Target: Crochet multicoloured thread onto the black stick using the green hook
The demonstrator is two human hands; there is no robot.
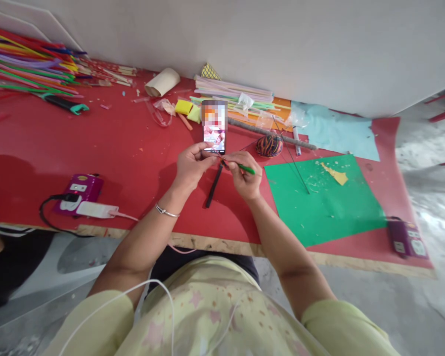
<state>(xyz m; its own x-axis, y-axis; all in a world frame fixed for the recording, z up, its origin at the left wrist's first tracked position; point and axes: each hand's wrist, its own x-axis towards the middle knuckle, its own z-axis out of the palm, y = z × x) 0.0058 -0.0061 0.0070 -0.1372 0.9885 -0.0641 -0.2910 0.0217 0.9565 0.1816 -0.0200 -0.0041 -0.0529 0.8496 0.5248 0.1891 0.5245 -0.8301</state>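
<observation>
Both hands meet above the red table (107,148), just in front of a phone (214,126) propped upright with its screen lit. My left hand (192,164) pinches one end of a small thin piece, reddish at the tip, between thumb and fingers. My right hand (244,173) is closed round a thin green stick (246,169) that pokes out to the right. A black strip (214,185) lies on the table under the hands. A ball of multicoloured cord (269,146) sits just right of the phone.
A green sheet (326,202) with scraps and thin wires lies at right, a light blue sheet (337,131) behind it. Coloured sticks (25,66) are piled at far left. A purple power strip (79,190) with a white plug sits near the front edge, another purple box (406,237) at right.
</observation>
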